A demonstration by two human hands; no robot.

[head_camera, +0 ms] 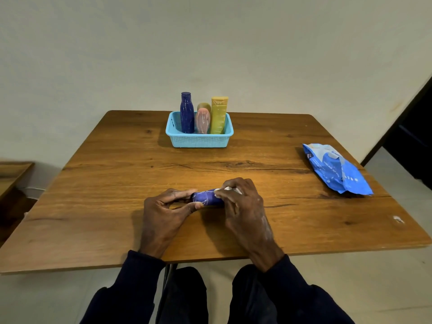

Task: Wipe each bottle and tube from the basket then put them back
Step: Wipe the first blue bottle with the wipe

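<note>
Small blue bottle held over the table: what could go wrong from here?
The left hand only pinches one end of the small blue bottle, so rubbing with the wipe under the right hand might twist it loose. Returning it could topple the upright bottles crowded in the basket.

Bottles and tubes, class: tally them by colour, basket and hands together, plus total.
Blue: 2, blue bottle in the basket, blue container in the left hand and right hand
Pink: 1, pink tube
Yellow: 1, yellow tube
Olive: 1, olive cap behind it
Total: 5
</note>
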